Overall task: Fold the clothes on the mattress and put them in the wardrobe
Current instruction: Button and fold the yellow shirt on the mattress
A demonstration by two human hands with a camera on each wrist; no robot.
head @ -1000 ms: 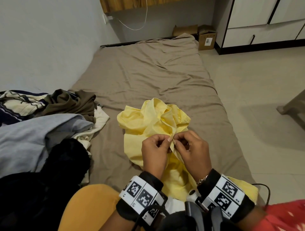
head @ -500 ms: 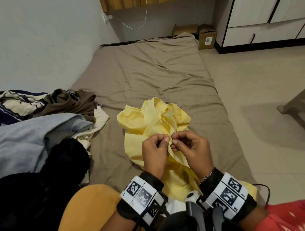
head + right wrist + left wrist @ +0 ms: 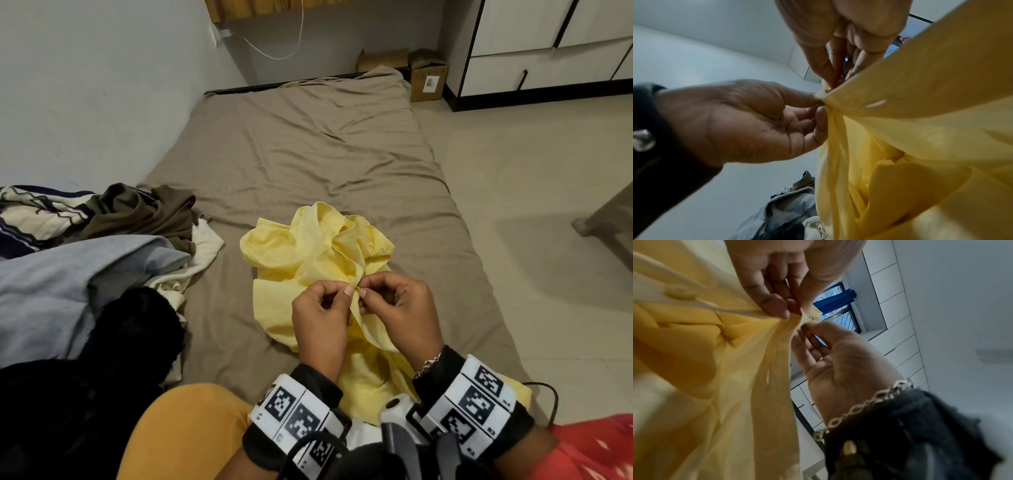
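black sleeves (image 3: pixel 318 378), checkered wristbands (image 3: pixel 294 411)

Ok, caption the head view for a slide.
Both hands, left hand and right hand, pinch a yellow shirt over the mattress.

cardboard boxes (image 3: pixel 428 77), white cable (image 3: pixel 274 44), blue curtain (image 3: pixel 835 302)

You're pinching a pale yellow shirt (image 3: pixel 310 250) — its button (image 3: pixel 680 292) the same yellow. Under it, the mattress (image 3: pixel 308 144) wears a plain taupe sheet. To your left the pile runs from a cream cloth with navy zigzag lines (image 3: pixel 30 212) to an olive-brown garment (image 3: pixel 144 212), a grey-blue one (image 3: pixel 68 270), an off-white piece (image 3: pixel 205 243) and a black one (image 3: pixel 113 342). Your wrist bands (image 3: pixel 294 411) are white with black square markers — the wardrobe (image 3: pixel 548 44) white, trimmed in black.
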